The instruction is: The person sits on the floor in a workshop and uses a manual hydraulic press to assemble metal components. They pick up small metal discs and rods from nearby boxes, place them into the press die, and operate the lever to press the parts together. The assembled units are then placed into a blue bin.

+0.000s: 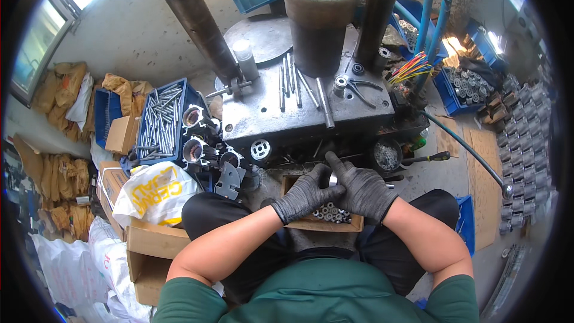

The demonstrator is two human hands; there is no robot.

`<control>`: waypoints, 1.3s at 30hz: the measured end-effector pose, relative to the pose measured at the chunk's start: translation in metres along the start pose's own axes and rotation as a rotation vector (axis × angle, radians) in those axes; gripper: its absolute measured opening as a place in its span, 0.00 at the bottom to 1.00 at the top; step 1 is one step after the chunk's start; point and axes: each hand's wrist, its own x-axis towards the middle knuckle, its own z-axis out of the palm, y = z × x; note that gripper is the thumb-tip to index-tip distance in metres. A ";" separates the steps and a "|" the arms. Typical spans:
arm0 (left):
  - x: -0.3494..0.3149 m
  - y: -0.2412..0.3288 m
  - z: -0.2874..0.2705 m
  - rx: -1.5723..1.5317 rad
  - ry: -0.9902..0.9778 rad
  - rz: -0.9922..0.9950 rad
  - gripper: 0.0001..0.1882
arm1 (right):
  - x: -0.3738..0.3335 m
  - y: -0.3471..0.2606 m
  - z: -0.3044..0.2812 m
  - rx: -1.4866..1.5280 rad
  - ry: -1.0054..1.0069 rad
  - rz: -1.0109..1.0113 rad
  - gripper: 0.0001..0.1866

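Note:
My left hand (305, 194) and my right hand (366, 188), both in grey knit gloves, meet in front of the press table (305, 123). Their fingers close around a small shiny metal part (333, 179), mostly hidden by the gloves. Just below them is an open cardboard box (353, 225) holding several small round metal pieces (327, 211). On the table lie several steel shafts (281, 88), a thicker rod (325, 104) and snap-ring-type pliers (363, 91).
To the left stand a blue crate (185, 104) full of shafts, motor housings (194, 149) and a white plastic bag (156, 194). The press ram (320, 24) rises between two dark columns (192, 18). A lever (472, 155) slants across the right, before stacked metal parts (526, 149).

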 end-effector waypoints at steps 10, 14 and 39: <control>-0.015 0.005 0.004 0.126 -0.050 0.121 0.28 | -0.011 -0.004 -0.001 -0.020 -0.107 -0.110 0.55; -0.013 -0.010 0.004 -0.309 -0.018 0.104 0.27 | -0.015 0.021 0.003 0.570 -0.013 -0.075 0.52; 0.056 -0.022 -0.024 -1.246 0.775 -0.244 0.19 | -0.023 0.036 -0.026 2.043 0.105 -0.107 0.32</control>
